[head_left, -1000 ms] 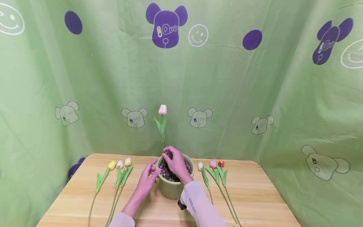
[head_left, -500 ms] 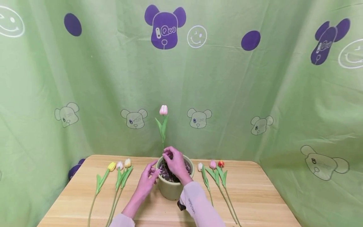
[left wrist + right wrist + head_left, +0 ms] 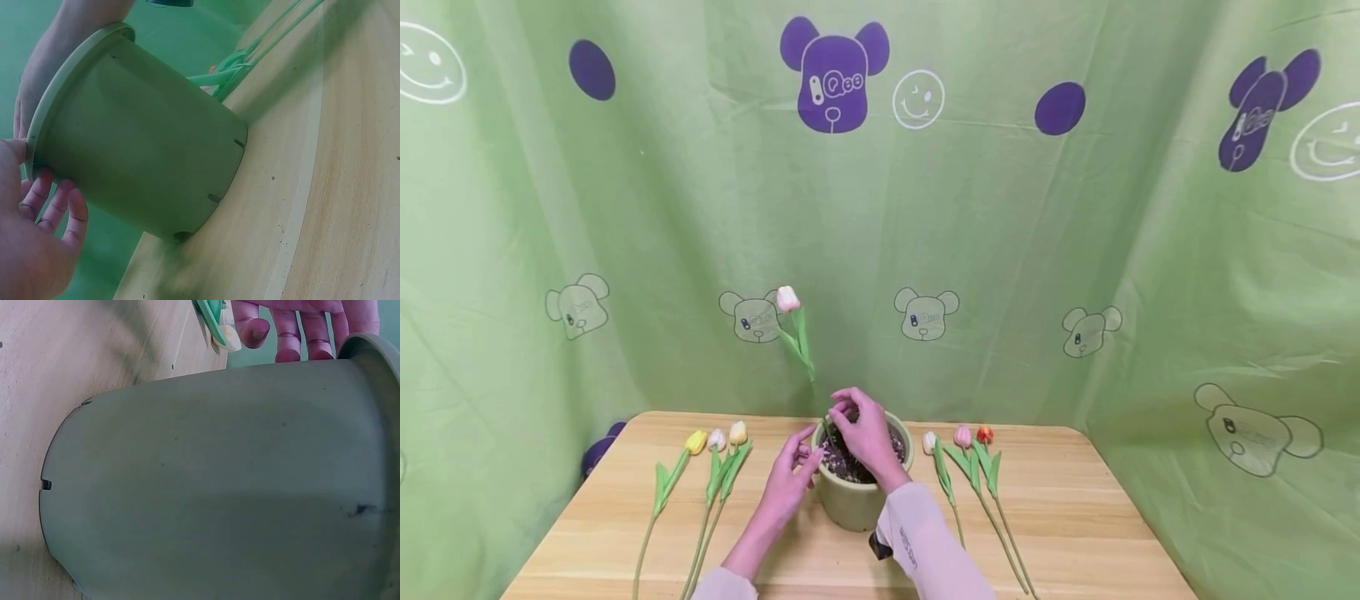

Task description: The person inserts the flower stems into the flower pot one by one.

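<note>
Leaning well to the left now, the pink-and-white tulip (image 3: 802,332) stands far less upright than half a second ago, while both hands keep their places. Its stem foot sits in the dark soil (image 3: 844,468) near the left side of the green pot (image 3: 852,505). Bent over the soil, the right hand (image 3: 867,433) pinches the lower stem between thumb and fingertips. The left hand (image 3: 790,465) grips the pot's rim, thumb on top, curled fingers against the outer wall. Upright on the wooden table (image 3: 1060,517), the pot has three tulips lying to its left, yellow (image 3: 696,440), pale pink (image 3: 717,437) and cream (image 3: 738,432), and three to its right, white (image 3: 929,441), pink (image 3: 963,435) and red (image 3: 986,432). Green curtain (image 3: 1000,217) printed with bear heads surrounds everything.
</note>
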### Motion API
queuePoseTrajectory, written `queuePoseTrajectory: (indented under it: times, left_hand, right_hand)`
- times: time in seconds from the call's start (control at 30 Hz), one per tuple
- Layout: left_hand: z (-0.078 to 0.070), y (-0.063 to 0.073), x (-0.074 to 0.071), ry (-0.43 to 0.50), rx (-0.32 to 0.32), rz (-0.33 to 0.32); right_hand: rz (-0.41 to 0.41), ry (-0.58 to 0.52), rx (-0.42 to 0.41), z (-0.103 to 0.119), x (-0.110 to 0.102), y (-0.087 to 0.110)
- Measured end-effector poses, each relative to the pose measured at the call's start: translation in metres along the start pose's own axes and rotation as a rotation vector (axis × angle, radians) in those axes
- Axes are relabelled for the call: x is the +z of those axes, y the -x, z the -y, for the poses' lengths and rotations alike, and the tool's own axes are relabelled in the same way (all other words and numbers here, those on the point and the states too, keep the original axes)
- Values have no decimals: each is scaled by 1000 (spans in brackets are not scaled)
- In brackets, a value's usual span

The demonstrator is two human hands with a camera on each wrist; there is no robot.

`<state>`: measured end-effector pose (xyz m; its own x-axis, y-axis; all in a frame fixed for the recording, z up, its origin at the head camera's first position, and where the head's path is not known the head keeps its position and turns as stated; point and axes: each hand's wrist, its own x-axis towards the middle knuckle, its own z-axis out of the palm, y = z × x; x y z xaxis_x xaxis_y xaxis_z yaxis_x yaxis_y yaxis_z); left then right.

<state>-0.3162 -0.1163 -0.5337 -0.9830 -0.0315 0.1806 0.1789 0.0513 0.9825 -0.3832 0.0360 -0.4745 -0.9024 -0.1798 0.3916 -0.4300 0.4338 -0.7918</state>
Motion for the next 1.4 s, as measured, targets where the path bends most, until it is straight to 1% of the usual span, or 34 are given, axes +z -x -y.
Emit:
queuePoseTrajectory:
  times: [0.23,0.4,0.6,0.77,0.93,1.07,1.2,1.4]
  left_hand:
    - [0,0,1,14,0,2]
    - [0,0,1,18,-2,-3]
    - [-1,1,2,16,-1,-5]
    - [-4,1,2,21,-12,-10]
    - [-5,2,2,13,-16,-12]
    - [-6,2,2,15,-15,-16]
    - [-4,2,3,13,-13,-15]
    - [-2,1,2,17,-14,-12]
  right_hand:
    - [-2,-19,24,3,-2,2]
    - [-25,-51,24,3,-5,1]
    - [-47,-80,26,5,-22,0]
    - [-74,-113,50,7,-48,3]
    - [-121,-143,106,-3,-85,13]
    - [-161,-187,160,-21,-119,24]
    - [-186,-213,225,-43,-149,39]
    - [-218,-180,318,-77,-183,63]
